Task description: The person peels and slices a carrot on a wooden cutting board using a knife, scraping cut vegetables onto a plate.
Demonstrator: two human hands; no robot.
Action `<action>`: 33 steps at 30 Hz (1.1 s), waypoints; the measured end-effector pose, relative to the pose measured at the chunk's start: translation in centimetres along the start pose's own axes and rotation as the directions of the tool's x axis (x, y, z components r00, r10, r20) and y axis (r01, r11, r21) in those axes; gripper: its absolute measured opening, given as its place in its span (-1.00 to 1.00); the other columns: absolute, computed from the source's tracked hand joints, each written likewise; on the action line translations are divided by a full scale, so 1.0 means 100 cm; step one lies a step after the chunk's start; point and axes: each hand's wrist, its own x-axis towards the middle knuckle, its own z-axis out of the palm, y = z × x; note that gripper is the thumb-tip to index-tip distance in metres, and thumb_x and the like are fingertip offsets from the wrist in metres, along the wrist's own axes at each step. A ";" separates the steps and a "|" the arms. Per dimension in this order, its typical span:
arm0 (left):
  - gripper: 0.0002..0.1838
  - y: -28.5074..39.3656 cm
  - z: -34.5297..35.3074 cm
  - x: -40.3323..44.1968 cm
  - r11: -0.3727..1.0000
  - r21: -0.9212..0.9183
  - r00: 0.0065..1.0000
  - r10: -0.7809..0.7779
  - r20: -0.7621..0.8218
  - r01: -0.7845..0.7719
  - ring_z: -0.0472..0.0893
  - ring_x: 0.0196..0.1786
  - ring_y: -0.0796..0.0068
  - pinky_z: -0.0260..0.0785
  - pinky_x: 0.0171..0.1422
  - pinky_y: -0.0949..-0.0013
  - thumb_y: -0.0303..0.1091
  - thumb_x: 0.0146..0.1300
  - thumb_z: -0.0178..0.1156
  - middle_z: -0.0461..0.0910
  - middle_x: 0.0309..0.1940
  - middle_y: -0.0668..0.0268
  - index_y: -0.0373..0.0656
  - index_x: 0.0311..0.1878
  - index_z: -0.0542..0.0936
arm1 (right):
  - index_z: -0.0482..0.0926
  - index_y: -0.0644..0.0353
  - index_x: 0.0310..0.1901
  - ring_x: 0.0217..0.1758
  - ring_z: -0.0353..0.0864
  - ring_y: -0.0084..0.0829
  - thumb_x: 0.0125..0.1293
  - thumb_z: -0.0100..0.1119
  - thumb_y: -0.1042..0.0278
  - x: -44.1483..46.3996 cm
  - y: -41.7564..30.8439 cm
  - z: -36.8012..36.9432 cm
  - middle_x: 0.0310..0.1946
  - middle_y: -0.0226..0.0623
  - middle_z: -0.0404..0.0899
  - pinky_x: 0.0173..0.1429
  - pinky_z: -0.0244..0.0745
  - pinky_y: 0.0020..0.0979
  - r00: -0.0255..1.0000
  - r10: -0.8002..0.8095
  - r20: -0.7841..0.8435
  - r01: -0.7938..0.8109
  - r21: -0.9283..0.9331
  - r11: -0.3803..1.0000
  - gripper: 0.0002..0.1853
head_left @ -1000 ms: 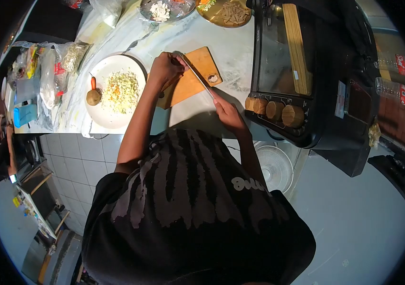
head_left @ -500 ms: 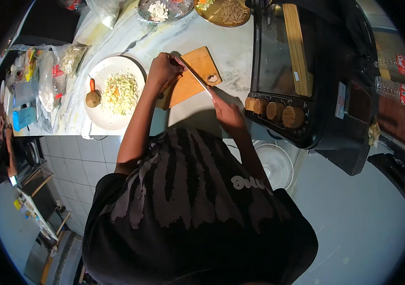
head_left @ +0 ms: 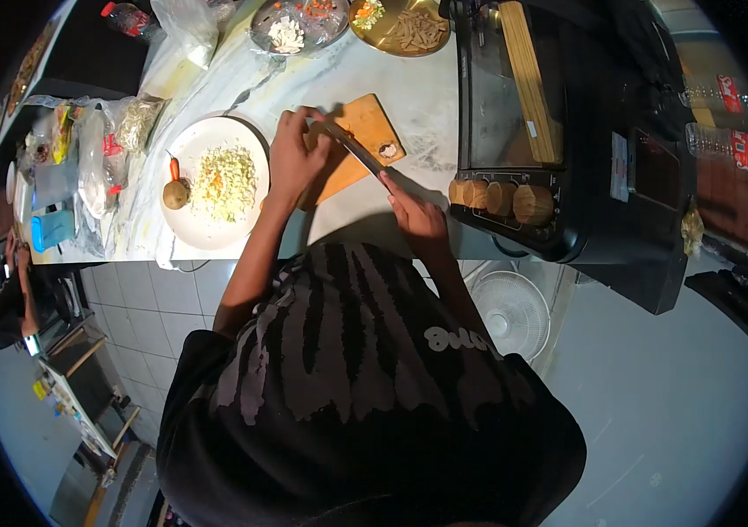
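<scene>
My right hand [head_left: 420, 220] grips the handle of a knife [head_left: 352, 146], whose blade slants up and left across a wooden cutting board [head_left: 363, 114]. At the blade's far end is my left hand [head_left: 298, 158], its fingers bent together. Whether they pinch the blade or some small piece I cannot make out. A small pale piece [head_left: 387, 150] lies near the board's right edge. Left of my left hand, a white plate [head_left: 191, 221] bears a heap of finely chopped pale vegetable [head_left: 226, 183], a red chili [head_left: 174, 167] and a round brown vegetable [head_left: 176, 194].
A black oven [head_left: 501, 97] with wooden knobs stands close on the right. At the back are a plastic-covered plate [head_left: 260, 31] and a gold tray [head_left: 383, 46] with cut food. Plastic bags [head_left: 89, 158] and a blue container [head_left: 52, 230] lie left. Another person [head_left: 14, 303] is far left.
My left hand's fingers have come up to the knife's far end. The blade has shifted left and now shows more of its flat side. The whole view has tilted slightly.
</scene>
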 end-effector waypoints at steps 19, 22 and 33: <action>-0.65 0.006 -0.002 -0.013 1.000 0.012 0.996 0.021 0.089 -0.022 0.47 -0.20 0.15 0.41 -0.05 0.17 -0.16 0.31 0.17 0.48 -0.26 0.12 -0.02 0.09 0.71 | 0.38 -0.32 0.41 -0.17 0.67 0.07 0.52 -0.02 0.12 -0.023 0.009 -0.006 -0.10 0.00 0.68 -0.08 0.53 -0.01 0.997 -0.028 -0.071 0.038 0.149 0.988 -0.55; -0.68 -0.003 0.001 -0.012 0.981 -0.137 0.990 -0.133 0.045 0.138 0.53 -0.24 0.14 0.44 -0.06 0.18 -0.21 0.33 0.20 0.52 -0.28 0.08 -0.06 0.07 0.71 | 0.43 -0.09 0.37 -0.13 0.68 0.04 0.55 -0.06 0.13 -0.023 0.023 0.007 -0.10 0.03 0.66 -0.07 0.52 -0.10 0.997 0.080 -0.022 -0.065 0.401 0.914 -0.59; -0.70 -0.002 0.012 -0.016 0.947 0.315 0.989 -0.095 0.111 0.056 0.63 -0.07 0.13 0.52 0.02 0.14 -0.20 0.12 0.38 0.68 -0.17 0.17 -0.15 -0.12 0.72 | 0.43 -0.02 0.36 -0.03 0.61 0.15 0.52 -0.08 0.26 -0.025 0.001 -0.019 -0.03 0.15 0.59 -0.02 0.52 -0.14 0.988 0.151 -0.019 -0.136 0.330 0.934 -0.58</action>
